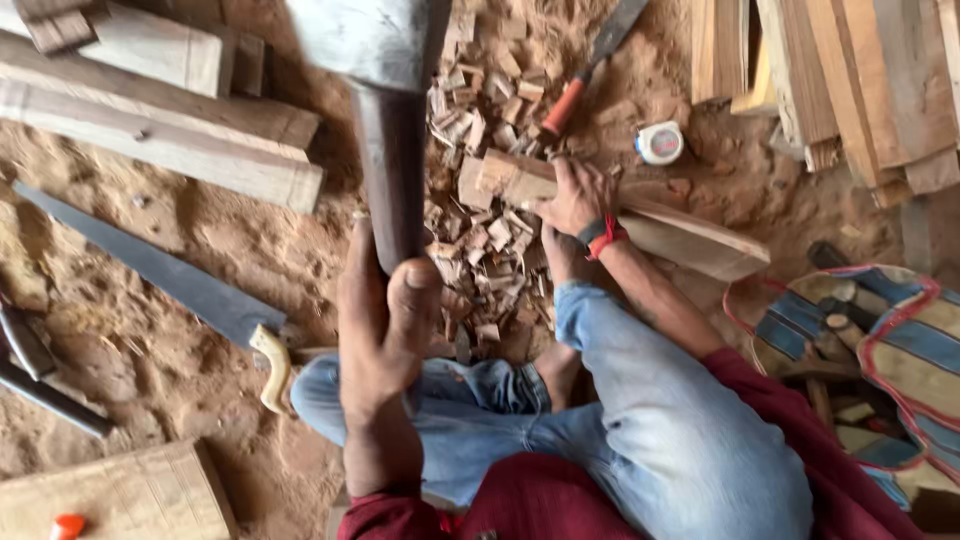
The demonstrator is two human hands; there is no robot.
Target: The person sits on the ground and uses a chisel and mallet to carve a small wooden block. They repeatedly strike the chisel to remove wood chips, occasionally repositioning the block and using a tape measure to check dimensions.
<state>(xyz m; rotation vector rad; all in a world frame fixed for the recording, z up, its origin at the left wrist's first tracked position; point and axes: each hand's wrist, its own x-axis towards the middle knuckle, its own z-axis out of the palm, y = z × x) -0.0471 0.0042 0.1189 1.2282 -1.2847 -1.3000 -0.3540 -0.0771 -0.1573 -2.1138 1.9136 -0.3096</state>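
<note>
- Left hand point(385, 320): fingers wrapped tight round the dark handle of an axe point(390, 170). It is raised close to the camera and its grey head is blurred at the top edge.
- Right hand point(578, 195): fingers clamped over a pale wooden board point(690, 235), pinning it to the sandy floor point(200, 380) in front of the knees.
- Board's long axis runs left to right, dipping a little to the right. Its chopped end pokes out left of the right hand, just beside and beyond the axe handle.
- Axe hand is nearer that free end, and the axe handle lies roughly crosswise to the board.
- Pile of wood chips point(480, 250) lies under and around the chopped end.
- Handsaw point(150, 262) lies on the floor to the left, tape measure point(659, 143) beyond the board, striped bag point(900, 350) at the right.
</note>
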